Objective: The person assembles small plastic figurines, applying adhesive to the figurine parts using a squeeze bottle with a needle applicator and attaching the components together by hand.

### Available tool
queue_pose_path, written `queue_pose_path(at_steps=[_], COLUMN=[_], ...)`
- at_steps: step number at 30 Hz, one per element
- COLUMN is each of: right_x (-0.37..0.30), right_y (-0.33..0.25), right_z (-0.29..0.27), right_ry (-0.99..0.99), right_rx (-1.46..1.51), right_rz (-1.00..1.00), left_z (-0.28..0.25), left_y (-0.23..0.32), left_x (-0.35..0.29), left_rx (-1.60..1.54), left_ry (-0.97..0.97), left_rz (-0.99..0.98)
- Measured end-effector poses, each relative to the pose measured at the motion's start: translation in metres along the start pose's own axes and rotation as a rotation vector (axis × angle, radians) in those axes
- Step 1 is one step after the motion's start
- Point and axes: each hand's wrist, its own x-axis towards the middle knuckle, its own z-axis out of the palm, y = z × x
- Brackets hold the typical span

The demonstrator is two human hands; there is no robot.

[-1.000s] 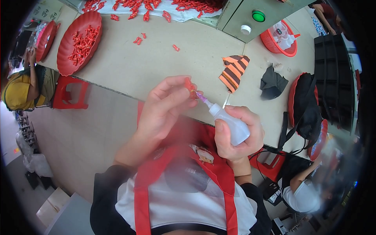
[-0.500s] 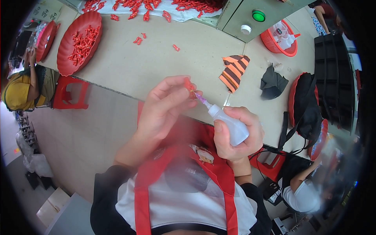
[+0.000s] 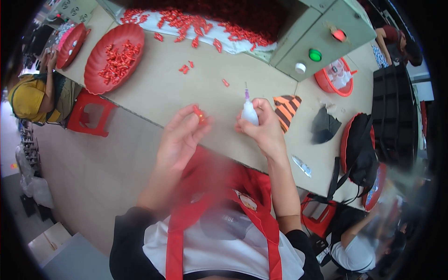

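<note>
Between the thumb and fingertips of my left hand (image 3: 179, 135) is a small glossy red figure (image 3: 199, 115), partly covered by the fingers. My right hand (image 3: 265, 126) is wrapped round a white squeeze bottle (image 3: 249, 113), whose thin needle tip with a purple base (image 3: 247, 93) points away from me. The needle is apart from the red figure. Just beyond my hands, a loose red piece (image 3: 226, 82) lies on the table (image 3: 205, 70), and more red pieces (image 3: 184, 69) lie farther left.
A scalloped red tray (image 3: 136, 35) with red pieces stands at far left. Ahead is a green-grey machine (image 3: 298, 39) with red pieces on white cloth. To the right lie striped cloth (image 3: 287, 109), black cloth (image 3: 325, 125), a silvery strip (image 3: 302, 166) and a red basket (image 3: 343, 88). People sit both sides.
My right hand has drawn the bottle away from the red figure and turned its tip to point away from me. My left hand still holds the figure. The view has shifted.
</note>
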Motion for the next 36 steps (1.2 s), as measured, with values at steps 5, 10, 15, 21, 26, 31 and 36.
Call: queue_pose_path(at_steps=[5, 10, 15, 21, 26, 31, 36], right_x=[0.052, 0.055, 0.03, -0.016, -0.044, -0.052, -0.075], right_y=[-0.015, 0.001, -0.017, -0.058, -0.06, -0.033, 0.002], right_z=[0.036, 0.039, 0.031, 0.019, 0.004, -0.011, -0.039], right_ry=[0.117, 0.107, 0.108, -0.025, -0.151, 0.174, 0.34], right_rx=[-0.89, -1.112, -0.879, 0.022, -0.001, -0.26, -0.266], right_rz=[-0.158, -0.263, -0.157, 0.015, -0.158, -0.244, -0.002], left_z=[-0.01, -0.003, -0.001, 0.022, 0.038, 0.043, 0.024], left_y=[0.004, 0.004, 0.007, 0.007, -0.008, -0.04, -0.046], left_x=[-0.021, -0.033, -0.025, -0.009, -0.012, 0.009, 0.038], left_rx=[-0.058, -0.025, -0.084, -0.001, 0.191, 0.294, 0.101], left_ry=[0.048, 0.046, 0.038, -0.04, -0.173, -0.026, 0.083], left_rz=[0.002, -0.005, -0.046, -0.029, 0.031, 0.171, 0.268])
